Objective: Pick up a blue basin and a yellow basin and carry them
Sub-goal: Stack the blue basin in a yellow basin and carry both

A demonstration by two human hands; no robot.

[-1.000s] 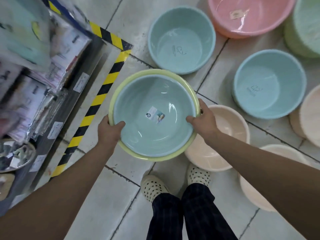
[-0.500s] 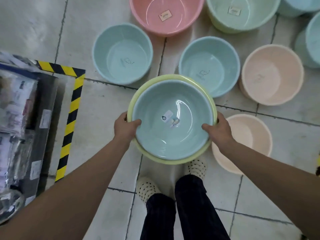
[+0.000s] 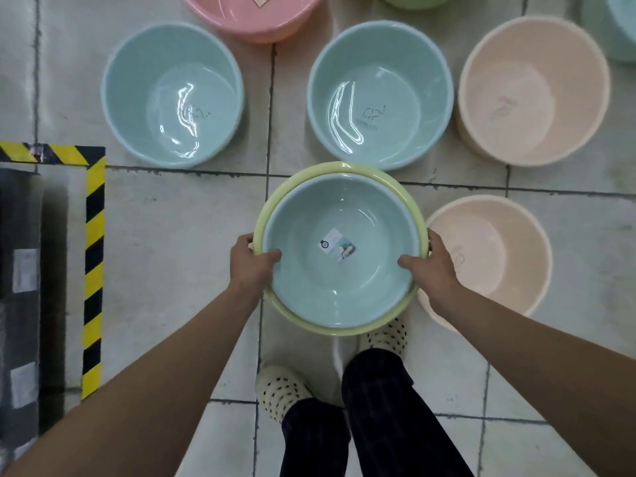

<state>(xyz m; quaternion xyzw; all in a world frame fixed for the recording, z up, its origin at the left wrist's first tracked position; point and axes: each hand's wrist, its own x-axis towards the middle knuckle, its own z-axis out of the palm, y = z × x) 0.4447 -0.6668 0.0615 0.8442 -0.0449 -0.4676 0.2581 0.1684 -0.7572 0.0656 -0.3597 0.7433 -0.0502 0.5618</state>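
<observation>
A blue basin (image 3: pixel 344 287) with a small label in its bottom sits nested inside a yellow basin (image 3: pixel 275 201), whose rim shows all around it. I hold the stack in the air above the tiled floor, in front of my legs. My left hand (image 3: pixel 249 266) grips the left rims, thumb inside the blue basin. My right hand (image 3: pixel 430 270) grips the right rims the same way.
On the floor stand two blue tubs (image 3: pixel 172 94) (image 3: pixel 378 94), two beige tubs (image 3: pixel 533 91) (image 3: pixel 488 256) and a pink basin (image 3: pixel 254 15) at the top. Yellow-black hazard tape (image 3: pixel 93 270) borders a dark shelf base at left. My shoes (image 3: pixel 280 390) are below.
The view has swung left to right: the shelf has slid toward the left edge and the floor tubs now lie straight ahead. Both hands keep the same grip on the nested basins.
</observation>
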